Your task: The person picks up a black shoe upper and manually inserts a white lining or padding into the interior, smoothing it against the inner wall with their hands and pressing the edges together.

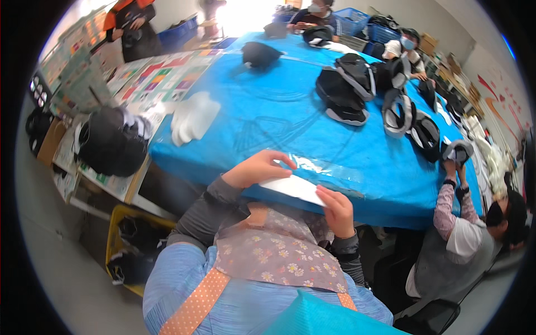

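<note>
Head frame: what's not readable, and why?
All head view:
Underside of white piece: faces away.
Left hand grip: covered by the hand itself.
Dark object on blue table: blurred.
Yellow crate bottom: under black contents.
Orange-and-black-clad person, head: cut by upper edge.

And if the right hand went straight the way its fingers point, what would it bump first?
Probably the left hand. The right hand grips one end of the white piece, its fingers pointing toward the other hand. Depth is hard to tell, though.
</note>
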Demonstrator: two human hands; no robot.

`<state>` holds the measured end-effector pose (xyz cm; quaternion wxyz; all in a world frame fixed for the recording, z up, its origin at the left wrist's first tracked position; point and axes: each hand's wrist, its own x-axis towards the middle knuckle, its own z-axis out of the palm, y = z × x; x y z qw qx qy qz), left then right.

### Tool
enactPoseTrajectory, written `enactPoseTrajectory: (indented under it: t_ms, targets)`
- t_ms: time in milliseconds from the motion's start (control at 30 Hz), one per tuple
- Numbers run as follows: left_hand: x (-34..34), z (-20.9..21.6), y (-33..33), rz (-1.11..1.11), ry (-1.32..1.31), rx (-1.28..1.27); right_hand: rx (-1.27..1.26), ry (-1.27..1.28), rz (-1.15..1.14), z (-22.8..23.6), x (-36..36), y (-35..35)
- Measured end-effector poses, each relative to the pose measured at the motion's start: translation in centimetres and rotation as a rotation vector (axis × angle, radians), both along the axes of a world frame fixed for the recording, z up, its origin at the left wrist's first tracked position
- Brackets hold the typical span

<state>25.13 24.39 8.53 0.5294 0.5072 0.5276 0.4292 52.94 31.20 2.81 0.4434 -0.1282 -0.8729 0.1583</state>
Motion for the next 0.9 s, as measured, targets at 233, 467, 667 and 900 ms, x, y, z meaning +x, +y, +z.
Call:
enactPoseTrajectory:
  t_ms: [233, 467, 667, 900]
  targets:
    - [1.3, 0.7, -0.8, -0.154, 0.072, 0.555, -0.907, 0.375, 0.166, 1.2, -0.4, 1.6]
    - [5.0, 0.1, 1.1, 0.31, 0.212, 0.801, -1.023, 0.134, 0.097, 1.4, -3.7, 2.1]
    - [7.2, 0.4, 2.9, 0.211, 1.008, 0.872, -0.957, 0.188, 0.041, 1.7, -4.3, 2.4]
    - [9.5, 2.2, 5.5, 0.073, 1.157, 0.91, -1.074, 0.26, 0.124, 1.4, -2.6, 4.5]
